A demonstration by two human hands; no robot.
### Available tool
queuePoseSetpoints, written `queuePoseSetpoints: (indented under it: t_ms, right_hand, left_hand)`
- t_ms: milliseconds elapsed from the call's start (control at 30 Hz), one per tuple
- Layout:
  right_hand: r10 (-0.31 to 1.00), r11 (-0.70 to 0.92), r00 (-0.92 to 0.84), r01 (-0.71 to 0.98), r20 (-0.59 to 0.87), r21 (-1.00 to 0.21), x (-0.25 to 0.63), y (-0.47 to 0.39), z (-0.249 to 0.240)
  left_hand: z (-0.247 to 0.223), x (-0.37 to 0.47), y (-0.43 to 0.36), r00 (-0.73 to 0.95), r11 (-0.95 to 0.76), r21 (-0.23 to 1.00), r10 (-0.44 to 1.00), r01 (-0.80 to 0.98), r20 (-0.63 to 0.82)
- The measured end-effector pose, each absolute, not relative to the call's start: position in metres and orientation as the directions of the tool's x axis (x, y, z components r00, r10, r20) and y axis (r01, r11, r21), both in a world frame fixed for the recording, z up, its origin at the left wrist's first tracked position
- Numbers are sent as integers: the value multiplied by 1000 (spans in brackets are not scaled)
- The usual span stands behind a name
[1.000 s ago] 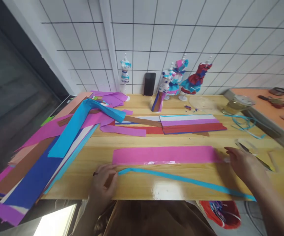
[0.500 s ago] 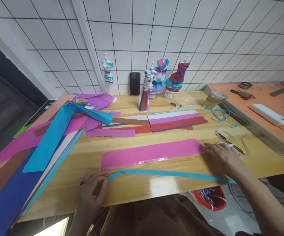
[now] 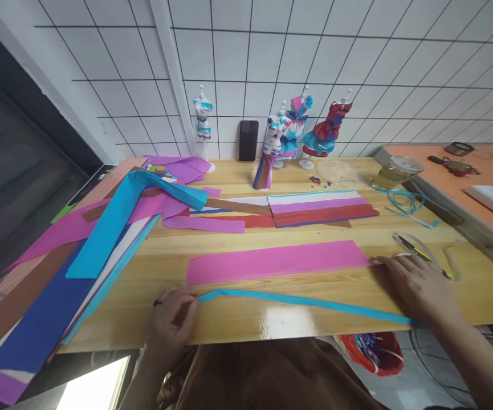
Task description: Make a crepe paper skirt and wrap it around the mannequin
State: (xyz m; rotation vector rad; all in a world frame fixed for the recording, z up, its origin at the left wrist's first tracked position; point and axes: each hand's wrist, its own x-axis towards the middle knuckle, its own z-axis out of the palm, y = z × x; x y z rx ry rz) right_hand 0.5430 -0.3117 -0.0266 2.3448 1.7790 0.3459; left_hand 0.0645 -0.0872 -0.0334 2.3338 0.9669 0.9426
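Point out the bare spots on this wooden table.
Bare wood runs between the pink crepe strip and the stacked strips, and along the front edge below the blue ribbon. The paper pile crowds the left end.

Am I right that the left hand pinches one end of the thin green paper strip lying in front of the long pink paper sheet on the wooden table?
Not quite: the head view shows the thin paper strip is blue, not green. The left hand does pinch its end, and it lies in front of the long pink paper sheet on the wooden table.
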Motion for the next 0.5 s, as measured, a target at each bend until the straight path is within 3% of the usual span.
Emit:
queuePoseSetpoints:
  t_ms: [267,500]
  right_hand:
    - [972,-236,228,945,63,225,554,-318,-36]
    - [975,-210,201,972,91,104,561,-325,-47]
  left_hand:
    - [-35,69,-87,528,-686,534,725,494,443]
    - [-36,70,-88,515,-667,508,744,544,426]
